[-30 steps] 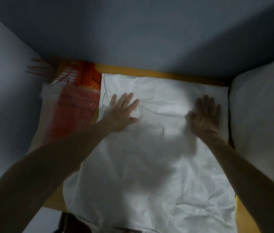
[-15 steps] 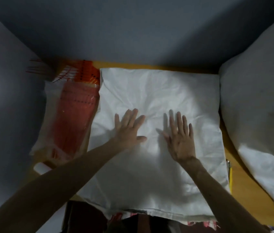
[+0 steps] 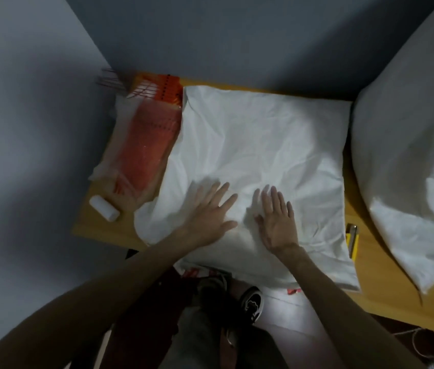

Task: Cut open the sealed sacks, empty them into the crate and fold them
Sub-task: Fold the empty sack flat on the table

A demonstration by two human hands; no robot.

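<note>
white sack (image 3: pixel 263 145), flat, creased, empty

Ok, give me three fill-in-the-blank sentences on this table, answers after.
1. The left hand and the right hand lie palm-____ on the crumpled white fabric sack.
2. The yellow utility knife lies at the sack's ____ edge.
3. The small white cylindrical roll lies to the sack's ____.
Answers: down; right; left.
</note>
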